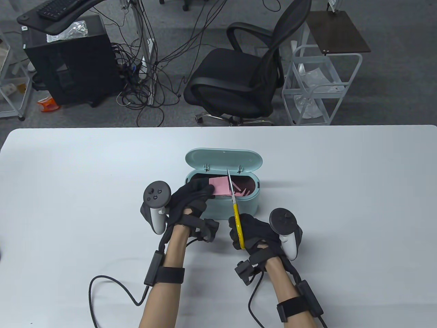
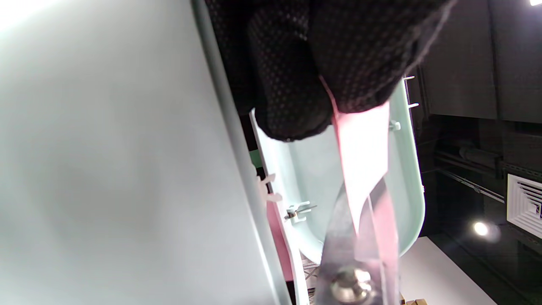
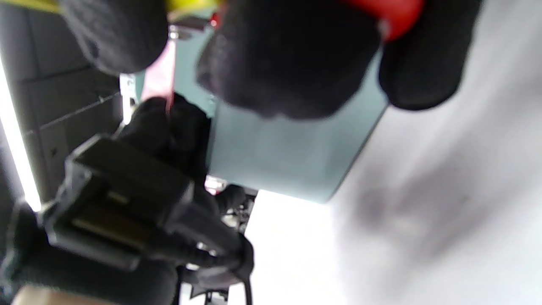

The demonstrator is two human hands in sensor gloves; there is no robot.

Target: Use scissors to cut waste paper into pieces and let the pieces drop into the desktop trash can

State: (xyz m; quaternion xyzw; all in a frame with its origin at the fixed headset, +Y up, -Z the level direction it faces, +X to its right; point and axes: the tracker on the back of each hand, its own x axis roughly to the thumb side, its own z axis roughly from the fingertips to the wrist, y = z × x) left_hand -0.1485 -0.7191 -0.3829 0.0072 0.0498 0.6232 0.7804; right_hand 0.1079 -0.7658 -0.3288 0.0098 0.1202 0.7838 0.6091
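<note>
A mint-green desktop trash can (image 1: pixel 239 205) stands mid-table with its lid (image 1: pixel 223 159) swung open at the back; several pink scraps (image 1: pixel 243 190) lie inside. My left hand (image 1: pixel 191 200) pinches a pink sheet of paper (image 1: pixel 220 186) over the can's left part. My right hand (image 1: pixel 254 235) grips yellow-handled scissors (image 1: pixel 236 213), whose blades point away from me along the sheet's right edge. In the left wrist view the fingertips (image 2: pixel 292 106) pinch the paper (image 2: pixel 364 148), and the blades (image 2: pixel 338 228) stand around its lower end. The right wrist view shows curled fingers (image 3: pixel 288 63) on the handles, can wall (image 3: pixel 275 156) behind.
The white table (image 1: pixel 85 177) spreads wide to both sides of the can. Cables (image 1: pixel 102 290) trail from both wrists to the near edge. Beyond the far edge stand a black office chair (image 1: pixel 245 75), a computer tower (image 1: pixel 68 68) and a white cart (image 1: pixel 321 85).
</note>
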